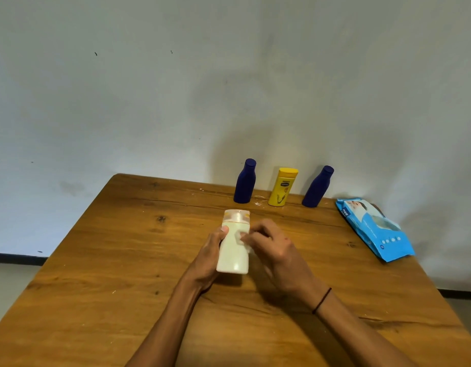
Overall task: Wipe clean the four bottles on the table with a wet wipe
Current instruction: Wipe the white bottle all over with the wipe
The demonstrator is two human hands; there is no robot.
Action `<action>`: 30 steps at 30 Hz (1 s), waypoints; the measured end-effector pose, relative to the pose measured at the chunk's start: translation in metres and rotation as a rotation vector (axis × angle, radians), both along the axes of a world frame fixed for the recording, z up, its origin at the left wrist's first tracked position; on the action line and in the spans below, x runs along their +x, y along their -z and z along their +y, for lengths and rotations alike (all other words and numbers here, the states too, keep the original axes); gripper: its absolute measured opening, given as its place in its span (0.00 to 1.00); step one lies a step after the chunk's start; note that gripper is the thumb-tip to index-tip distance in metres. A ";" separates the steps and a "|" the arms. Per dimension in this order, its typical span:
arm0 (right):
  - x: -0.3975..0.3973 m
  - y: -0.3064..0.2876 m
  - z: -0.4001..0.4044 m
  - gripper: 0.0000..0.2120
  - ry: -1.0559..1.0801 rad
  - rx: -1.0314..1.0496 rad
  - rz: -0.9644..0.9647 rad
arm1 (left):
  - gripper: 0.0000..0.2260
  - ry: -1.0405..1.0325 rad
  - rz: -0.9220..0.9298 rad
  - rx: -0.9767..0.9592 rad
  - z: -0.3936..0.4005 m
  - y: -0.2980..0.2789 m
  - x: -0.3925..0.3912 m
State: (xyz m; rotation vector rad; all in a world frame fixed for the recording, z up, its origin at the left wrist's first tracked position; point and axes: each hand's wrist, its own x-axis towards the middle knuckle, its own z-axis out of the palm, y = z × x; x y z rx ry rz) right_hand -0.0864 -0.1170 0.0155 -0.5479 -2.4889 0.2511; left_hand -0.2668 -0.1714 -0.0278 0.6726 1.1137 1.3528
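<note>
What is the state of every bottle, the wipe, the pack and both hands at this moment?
White bottle: lifted, tilted, cap on.
Left hand: grips the white bottle.
Right hand: presses the wet wipe on the bottle.
Left blue bottle: upright, capped.
Yellow bottle: upright, capped.
Right blue bottle: upright, capped.
Wipe pack: lying flat on the table.

L hand (207, 256) grips white bottle (233, 249); R hand (275, 246) presses wipe (241, 238).

Both forearms reach forward over the table, converging. The left hand (209, 254) grips a cream bottle (233, 250) from its left side, thumb on front. The right hand (275, 246), fingers curled, pinches a white wipe (241, 238) against it.
</note>
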 end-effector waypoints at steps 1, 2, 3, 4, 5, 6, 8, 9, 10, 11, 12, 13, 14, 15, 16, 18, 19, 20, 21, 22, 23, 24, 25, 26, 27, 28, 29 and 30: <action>-0.004 -0.002 0.002 0.14 0.032 -0.052 0.051 | 0.28 0.003 0.011 0.003 0.000 0.000 0.001; -0.010 -0.003 0.004 0.13 0.076 -0.099 0.103 | 0.29 0.002 0.020 0.006 0.000 0.001 0.000; -0.015 -0.003 0.004 0.11 0.129 -0.141 0.155 | 0.30 0.002 0.030 0.007 0.001 0.002 -0.001; -0.020 -0.002 0.004 0.09 0.183 -0.192 0.211 | 0.31 0.001 0.040 0.013 0.001 0.002 -0.002; -0.025 0.000 0.003 0.07 0.232 -0.254 0.272 | 0.31 -0.002 0.054 0.027 0.002 0.003 -0.003; -0.028 0.003 -0.001 0.05 0.270 -0.321 0.336 | 0.30 0.006 0.067 0.050 0.003 0.003 -0.003; -0.032 0.009 -0.011 0.03 0.291 -0.425 0.431 | 0.23 0.016 0.097 0.083 0.003 0.001 -0.001; -0.032 0.012 -0.017 0.03 0.281 -0.447 0.448 | 0.19 0.011 0.111 0.097 0.002 -0.001 -0.001; -0.030 0.016 -0.022 0.03 0.267 -0.454 0.445 | 0.15 0.000 0.118 0.106 0.002 -0.002 -0.001; -0.028 0.019 -0.027 0.03 0.252 -0.456 0.431 | 0.13 -0.022 0.120 0.108 0.002 -0.003 -0.002; -0.026 0.021 -0.030 0.04 0.238 -0.452 0.409 | 0.13 -0.045 0.124 0.106 0.003 -0.002 -0.003; -0.022 0.023 -0.033 0.05 0.220 -0.438 0.383 | 0.15 -0.066 0.132 0.101 0.003 -0.002 -0.004; -0.017 0.024 -0.035 0.06 0.197 -0.410 0.358 | 0.18 -0.090 0.142 0.103 0.003 -0.002 -0.003; -0.013 0.025 -0.037 0.07 0.170 -0.373 0.332 | 0.20 -0.110 0.150 0.102 0.003 -0.004 -0.002; -0.009 0.025 -0.038 0.09 0.141 -0.333 0.304 | 0.23 -0.118 0.154 0.094 0.004 -0.002 -0.002; -0.001 0.025 -0.038 0.09 0.072 -0.231 0.217 | 0.25 -0.126 0.154 0.081 0.005 0.000 -0.002; 0.001 0.025 -0.038 0.10 0.042 -0.162 0.153 | 0.25 -0.128 0.150 0.076 0.006 0.000 -0.002; 0.002 0.025 -0.034 0.12 0.020 -0.087 0.087 | 0.25 -0.119 0.143 0.074 0.006 0.001 -0.002; 0.003 0.024 -0.029 0.14 0.006 -0.023 0.038 | 0.24 -0.099 0.140 0.072 0.006 0.002 -0.002; 0.002 0.023 -0.024 0.16 0.008 0.013 0.021 | 0.22 -0.082 0.133 0.076 0.006 0.001 -0.001; -0.001 0.020 -0.018 0.18 0.027 0.019 0.032 | 0.17 -0.062 0.125 0.079 0.004 -0.001 0.001; -0.006 0.016 -0.013 0.19 0.056 0.006 0.065 | 0.14 -0.045 0.113 0.083 0.003 -0.001 0.003; -0.011 0.011 -0.009 0.18 0.093 -0.020 0.117 | 0.14 -0.037 0.098 0.087 0.003 -0.002 0.005; -0.018 0.007 -0.007 0.16 0.136 -0.061 0.183 | 0.16 -0.038 0.084 0.090 0.003 -0.001 0.006; -0.025 0.004 -0.005 0.13 0.185 -0.116 0.254 | 0.18 -0.044 0.073 0.091 0.003 -0.003 0.006; -0.032 0.002 -0.005 0.10 0.236 -0.181 0.322 | 0.19 -0.060 0.066 0.094 0.003 -0.004 0.006; -0.039 0.002 -0.007 0.07 0.284 -0.251 0.385 | 0.20 -0.072 0.063 0.104 0.003 -0.004 0.005; -0.046 0.003 -0.011 0.04 0.324 -0.325 0.447 | 0.21 -0.074 0.072 0.119 0.003 -0.003 0.003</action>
